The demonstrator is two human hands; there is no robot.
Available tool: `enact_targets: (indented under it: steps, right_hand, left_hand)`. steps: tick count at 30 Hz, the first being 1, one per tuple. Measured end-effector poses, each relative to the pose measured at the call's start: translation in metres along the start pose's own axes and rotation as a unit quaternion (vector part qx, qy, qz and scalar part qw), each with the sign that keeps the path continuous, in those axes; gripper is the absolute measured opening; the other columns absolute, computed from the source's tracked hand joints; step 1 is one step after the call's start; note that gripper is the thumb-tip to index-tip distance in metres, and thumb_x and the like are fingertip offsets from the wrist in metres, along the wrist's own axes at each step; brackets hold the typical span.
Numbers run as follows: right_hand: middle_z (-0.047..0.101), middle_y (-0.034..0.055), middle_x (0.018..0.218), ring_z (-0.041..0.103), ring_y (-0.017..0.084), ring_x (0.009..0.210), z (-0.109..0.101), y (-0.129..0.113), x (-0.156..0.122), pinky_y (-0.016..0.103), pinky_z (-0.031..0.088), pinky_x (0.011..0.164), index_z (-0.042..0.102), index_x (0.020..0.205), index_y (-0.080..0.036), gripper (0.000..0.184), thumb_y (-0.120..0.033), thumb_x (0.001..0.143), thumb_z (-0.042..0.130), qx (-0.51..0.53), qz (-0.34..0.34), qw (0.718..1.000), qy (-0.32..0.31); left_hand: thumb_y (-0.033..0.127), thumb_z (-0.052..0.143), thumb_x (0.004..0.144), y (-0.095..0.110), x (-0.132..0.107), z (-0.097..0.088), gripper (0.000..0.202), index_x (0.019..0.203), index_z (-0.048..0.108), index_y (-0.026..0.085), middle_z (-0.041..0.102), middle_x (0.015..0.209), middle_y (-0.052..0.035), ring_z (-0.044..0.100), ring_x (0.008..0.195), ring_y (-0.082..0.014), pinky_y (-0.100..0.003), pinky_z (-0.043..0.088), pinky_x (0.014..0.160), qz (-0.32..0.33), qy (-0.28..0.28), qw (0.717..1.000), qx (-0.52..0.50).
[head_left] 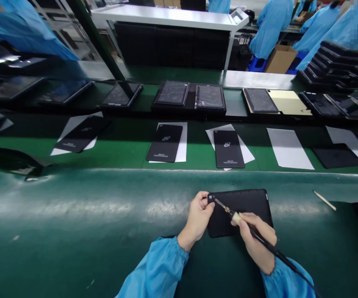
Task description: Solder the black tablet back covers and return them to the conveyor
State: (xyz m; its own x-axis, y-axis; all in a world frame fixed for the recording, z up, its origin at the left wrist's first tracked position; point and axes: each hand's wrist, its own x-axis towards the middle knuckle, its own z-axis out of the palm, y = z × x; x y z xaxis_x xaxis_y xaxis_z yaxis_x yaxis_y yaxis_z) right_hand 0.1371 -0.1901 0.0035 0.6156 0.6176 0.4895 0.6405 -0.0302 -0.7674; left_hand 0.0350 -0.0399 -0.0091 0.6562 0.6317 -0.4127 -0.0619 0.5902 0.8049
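1. Along a factory line, a green conveyor belt [129,153] runs crosswise ahead of the person. Co-workers in blue smocks [270,29] stand beyond it, near a cardboard box [281,60].
2. On the belt, a row of tablets [171,93] lies along the far side, and a stack of tablets [334,66] rises at far right. Black back covers [164,142] lie on white sheets [288,149] along the near side.
3. Closer in, a curved green work mat [73,215] holds a black tablet case [247,203], lying flat just in front of the person. A pale stick [324,200] lies well off to the right.
4. The left hand [197,217] is closed around the case's left edge, its blue sleeve [154,269] resting on the mat. The right hand [256,242] is closed pen-style on a soldering iron [228,212], whose tip touches the case's upper left corner, just beside the left hand.
5. Risks: a slip of the tip could burn the left hand, which sits very close. Lingering heat could mark the case. A snag on the black cord [286,260] could drag the iron off its spot. A loosened hold could let the case slide on the smooth mat.
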Motion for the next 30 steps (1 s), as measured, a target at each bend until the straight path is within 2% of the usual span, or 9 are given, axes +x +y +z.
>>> enact_targets:
  steps: [6,10,12,15,20,22,24,27,30]
  right_hand:
    - [0.077,0.0032,0.081,0.076,0.019,0.074,0.012,-0.006,-0.014,0.029,0.062,0.069,0.072,0.095,-0.019,0.013,-0.01,0.086,0.067,-0.041,-0.058,0.996,0.045]
    - [0.077,0.0024,0.076,0.076,0.021,0.075,0.0,-0.002,-0.01,0.031,0.061,0.071,0.072,0.09,-0.02,0.008,-0.015,0.087,0.066,-0.03,-0.015,0.997,0.071]
    - [0.076,0.0032,0.073,0.076,0.023,0.077,-0.011,0.009,0.003,0.035,0.061,0.074,0.072,0.09,-0.019,0.006,-0.02,0.089,0.066,-0.027,0.025,0.991,0.129]
    - [0.075,0.0045,0.071,0.075,0.024,0.069,-0.029,0.033,0.034,0.039,0.061,0.073,0.071,0.093,-0.015,0.016,-0.03,0.091,0.066,-0.014,0.073,0.966,0.246]
    - [0.073,0.004,0.072,0.072,0.021,0.057,-0.067,0.072,0.092,0.038,0.062,0.059,0.066,0.087,-0.014,0.025,-0.038,0.089,0.067,0.135,0.107,0.913,0.37]
    - [0.072,0.0035,0.072,0.071,0.02,0.055,-0.085,0.083,0.104,0.037,0.063,0.056,0.064,0.086,-0.014,0.025,-0.038,0.088,0.067,0.175,0.099,0.884,0.423]
    - [0.072,0.0028,0.072,0.07,0.018,0.054,-0.104,0.091,0.108,0.035,0.063,0.054,0.063,0.086,-0.014,0.023,-0.037,0.089,0.066,0.182,0.085,0.862,0.465]
    - [0.071,0.0016,0.072,0.07,0.016,0.054,-0.128,0.098,0.104,0.032,0.062,0.053,0.062,0.087,-0.014,0.018,-0.033,0.089,0.066,0.186,0.068,0.835,0.514]
    - [0.071,0.0019,0.073,0.07,0.017,0.054,-0.143,0.101,0.101,0.032,0.062,0.052,0.062,0.087,-0.014,0.018,-0.031,0.087,0.068,0.185,0.055,0.814,0.548]
  left_hand:
    - [0.027,0.079,0.071,0.001,0.0,0.0,0.033,0.09,0.053,0.019,0.073,0.072,-0.0008,0.066,0.057,-0.0126,-0.02,0.048,0.056,0.0,0.005,1.0,0.002]
    - [0.028,0.08,0.071,0.004,-0.001,0.001,0.034,0.09,0.054,0.019,0.072,0.07,-0.0001,0.065,0.058,-0.0122,-0.021,0.049,0.058,0.001,0.004,1.0,0.001]
    - [0.029,0.08,0.071,0.005,-0.001,0.001,0.034,0.09,0.054,0.019,0.071,0.069,0.0008,0.064,0.058,-0.0119,-0.021,0.049,0.06,0.004,0.004,1.0,0.004]
    - [0.033,0.082,0.07,0.007,-0.002,0.003,0.037,0.091,0.054,0.019,0.07,0.069,0.002,0.064,0.06,-0.0117,-0.02,0.048,0.06,0.012,0.003,1.0,0.023]
    - [0.042,0.085,0.069,0.014,0.013,0.018,0.044,0.092,0.055,0.02,0.068,0.063,0.0039,0.062,0.053,-0.0118,-0.019,0.045,0.052,0.005,-0.009,0.998,0.063]
    - [0.044,0.085,0.068,0.018,0.03,0.034,0.047,0.095,0.055,0.02,0.069,0.065,0.0025,0.064,0.053,-0.0136,-0.021,0.047,0.052,-0.009,-0.027,0.998,0.057]
    - [0.044,0.085,0.067,0.02,0.051,0.061,0.05,0.099,0.055,0.02,0.071,0.069,0.001,0.066,0.056,-0.0155,-0.024,0.05,0.054,-0.006,-0.042,0.998,0.053]
    - [0.049,0.082,0.068,0.02,0.09,0.119,0.052,0.1,0.053,0.021,0.071,0.076,-0.0015,0.071,0.066,-0.0187,-0.028,0.054,0.059,0.026,-0.054,0.995,0.085]
    - [0.05,0.076,0.075,0.019,0.131,0.181,0.043,0.096,0.053,0.02,0.072,0.084,-0.006,0.074,0.079,-0.0221,-0.034,0.057,0.069,0.06,-0.068,0.986,0.137]
